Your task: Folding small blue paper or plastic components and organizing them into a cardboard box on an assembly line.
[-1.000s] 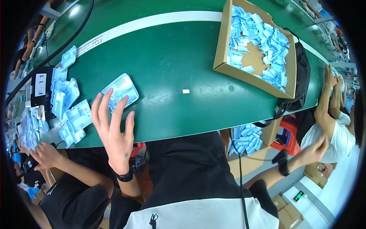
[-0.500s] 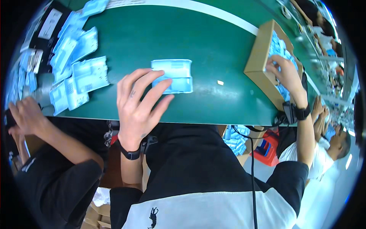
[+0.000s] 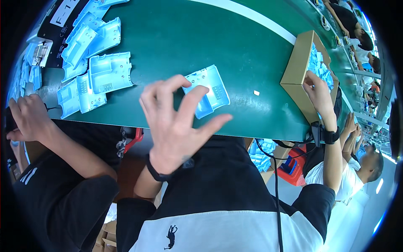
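Observation:
A light-blue plastic housing shell (image 3: 217,89) lies tilted on the green table in front of me, its hollow side with small round posts facing up. My left hand (image 3: 174,115) hovers at its left edge with fingers spread; index and middle fingertips overlap the shell, and I cannot tell whether they touch it. At the right, my right hand (image 3: 319,94) is at the near rim of a cardboard box (image 3: 299,63), fingers curled inward. Whatever they hold, if anything, is hidden. Light-blue pieces (image 3: 320,67) fill the box.
Several blue shells (image 3: 110,73) are piled at the left, beside a black device (image 3: 54,27). A small white scrap (image 3: 256,93) lies before the box. A co-worker's hand (image 3: 29,117) is at far left. Black cables (image 3: 277,185) hang near my right side. Below stands another box of blue pieces (image 3: 261,155).
The shell has turned and tilted on the table. My left hand has moved right and spread its fingers wider. My right hand's fingers have curled more at the box rim. The view has shifted slightly.

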The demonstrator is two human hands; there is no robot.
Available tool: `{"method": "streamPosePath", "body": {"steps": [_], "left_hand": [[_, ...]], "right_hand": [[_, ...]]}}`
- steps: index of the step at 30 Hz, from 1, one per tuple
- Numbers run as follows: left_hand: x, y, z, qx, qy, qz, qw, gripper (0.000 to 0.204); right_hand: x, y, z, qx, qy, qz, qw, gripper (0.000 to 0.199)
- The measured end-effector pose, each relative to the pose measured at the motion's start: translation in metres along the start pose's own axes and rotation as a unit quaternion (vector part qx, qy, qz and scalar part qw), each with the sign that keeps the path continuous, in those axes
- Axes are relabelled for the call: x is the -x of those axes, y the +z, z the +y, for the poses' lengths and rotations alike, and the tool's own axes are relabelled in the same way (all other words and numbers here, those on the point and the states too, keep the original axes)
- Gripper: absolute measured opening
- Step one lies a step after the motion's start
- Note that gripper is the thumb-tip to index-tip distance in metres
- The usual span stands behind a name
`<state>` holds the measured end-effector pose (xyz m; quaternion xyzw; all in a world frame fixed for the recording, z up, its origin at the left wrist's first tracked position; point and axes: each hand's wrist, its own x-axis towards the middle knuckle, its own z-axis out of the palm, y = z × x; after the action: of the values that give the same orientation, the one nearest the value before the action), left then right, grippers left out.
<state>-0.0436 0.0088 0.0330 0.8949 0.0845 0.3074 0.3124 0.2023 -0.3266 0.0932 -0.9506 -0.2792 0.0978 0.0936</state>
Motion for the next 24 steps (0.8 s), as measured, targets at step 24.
{"method": "streamPosePath", "body": {"steps": [24], "left_hand": [[0.000,0.006,-0.017,0.072,-0.027,-0.076,0.994,0.024]], "right_hand": [[0.005,0.058,-0.203,0.016,-0.340,0.092,0.936,0.025]]}}
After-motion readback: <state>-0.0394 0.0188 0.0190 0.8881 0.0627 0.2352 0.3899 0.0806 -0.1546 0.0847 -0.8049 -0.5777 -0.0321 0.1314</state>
